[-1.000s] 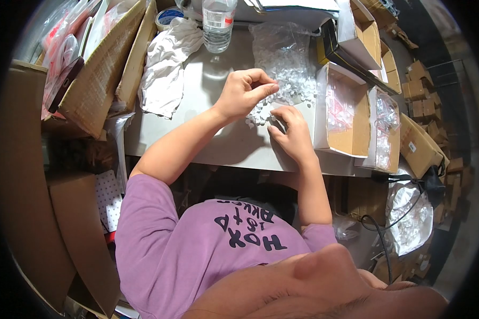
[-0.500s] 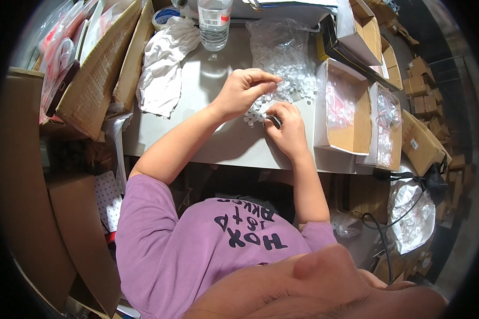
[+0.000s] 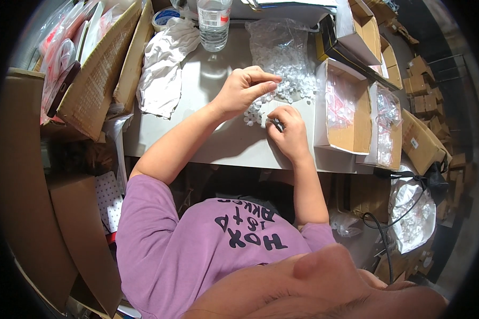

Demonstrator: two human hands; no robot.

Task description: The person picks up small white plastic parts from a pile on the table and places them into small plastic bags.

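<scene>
Over a spread of small white plastic pieces (image 3: 290, 87), my left hand (image 3: 245, 91) is raised with its index finger and thumb pinched together. Whatever is between those fingertips is too small to make out. My right hand (image 3: 289, 130) rests close to the tabletop (image 3: 234, 141), fingers curled toward the thumb, and I cannot tell what they hold. A smaller cluster of the same white pieces (image 3: 252, 118) lies between the two hands. Behind them, a clear plastic bag (image 3: 274, 40) lies flat, with more pieces at its mouth.
A water bottle (image 3: 214, 26) and a crumpled white cloth (image 3: 165, 69) are at the back left. Open cardboard boxes with bagged parts line the right, the nearest being a white-sided box (image 3: 362, 119). Tall cartons (image 3: 98, 69) flank the left, near a roll of tape (image 3: 165, 17).
My right hand has shifted slightly right and toward me, away from the small cluster. My left hand stays nearly in place, still pinched.
</scene>
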